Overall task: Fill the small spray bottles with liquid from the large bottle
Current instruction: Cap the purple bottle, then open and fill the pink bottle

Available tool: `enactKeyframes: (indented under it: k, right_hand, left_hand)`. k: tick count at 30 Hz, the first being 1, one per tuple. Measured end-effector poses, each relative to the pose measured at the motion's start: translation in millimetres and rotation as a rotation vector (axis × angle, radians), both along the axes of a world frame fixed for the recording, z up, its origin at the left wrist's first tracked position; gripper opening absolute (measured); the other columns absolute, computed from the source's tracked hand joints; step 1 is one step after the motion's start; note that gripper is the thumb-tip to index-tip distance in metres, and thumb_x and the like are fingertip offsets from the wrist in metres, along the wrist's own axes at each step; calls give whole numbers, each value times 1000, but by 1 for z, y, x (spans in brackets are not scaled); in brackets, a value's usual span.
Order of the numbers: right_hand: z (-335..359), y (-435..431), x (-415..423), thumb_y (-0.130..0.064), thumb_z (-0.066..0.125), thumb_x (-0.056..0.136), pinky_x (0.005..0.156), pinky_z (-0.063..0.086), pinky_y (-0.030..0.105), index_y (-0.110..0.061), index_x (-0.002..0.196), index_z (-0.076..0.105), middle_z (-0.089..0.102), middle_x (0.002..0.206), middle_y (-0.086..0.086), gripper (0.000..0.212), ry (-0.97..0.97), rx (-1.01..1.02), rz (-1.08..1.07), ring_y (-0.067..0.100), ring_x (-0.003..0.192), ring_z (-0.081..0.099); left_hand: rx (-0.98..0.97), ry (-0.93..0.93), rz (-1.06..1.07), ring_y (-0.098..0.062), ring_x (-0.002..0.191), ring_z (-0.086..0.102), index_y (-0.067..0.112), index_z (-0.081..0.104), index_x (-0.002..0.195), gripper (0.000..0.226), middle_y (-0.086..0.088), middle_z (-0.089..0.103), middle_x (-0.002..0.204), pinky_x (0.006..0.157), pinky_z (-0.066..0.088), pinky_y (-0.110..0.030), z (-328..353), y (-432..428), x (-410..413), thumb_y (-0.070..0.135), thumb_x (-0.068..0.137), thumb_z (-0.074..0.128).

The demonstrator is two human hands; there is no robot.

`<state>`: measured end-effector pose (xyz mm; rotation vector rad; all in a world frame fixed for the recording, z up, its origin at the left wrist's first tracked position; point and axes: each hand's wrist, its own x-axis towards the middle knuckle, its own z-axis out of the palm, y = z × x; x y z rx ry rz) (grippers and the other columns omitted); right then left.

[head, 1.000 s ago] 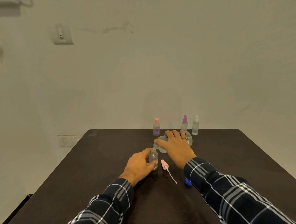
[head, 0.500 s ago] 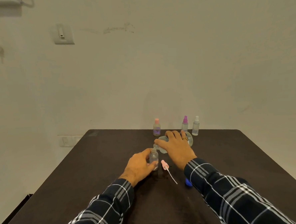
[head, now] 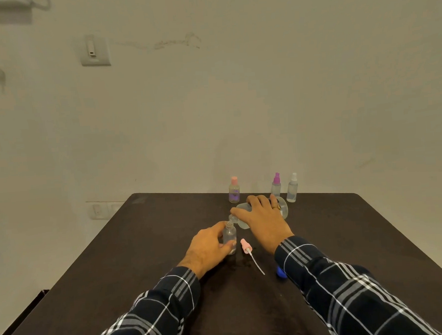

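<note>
The person wears a long-sleeved checked shirt in dark navy, close to black. The left sleeve [head: 151,314] and the right sleeve [head: 351,288] share one pattern: thin white lines crossed by broader grey bands, forming large squares. At each wrist the fabric ends in close-set grey stripes. A gold-coloured ring [head: 277,207] sits on a finger of the right hand [head: 263,221] — the only jewellery that shows.
</note>
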<state>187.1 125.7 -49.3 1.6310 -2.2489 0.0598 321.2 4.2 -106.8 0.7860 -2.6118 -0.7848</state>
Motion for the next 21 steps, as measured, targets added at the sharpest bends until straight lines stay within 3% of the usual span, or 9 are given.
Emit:
enactKeyframes:
  k: [9,21]
  right_hand:
    - [0,-1,-1,-11,60,94,119,10,64,-40,147,29,31,148,15,68,2,2,3,40,141,24]
    - [0,-1,0,-8,61,92,118,11,65,-40,145,31,32,147,14,69,11,-6,9,39,139,25]
  left_hand:
    - [-5,5,-6,-7,94,67,32,46,144,54,5,65,129,100,54,-38,0,0,1,43,95,64]
    - [-11,3,5,-11,104,66,31,43,148,57,3,63,134,101,52,-34,1,1,0,42,96,64]
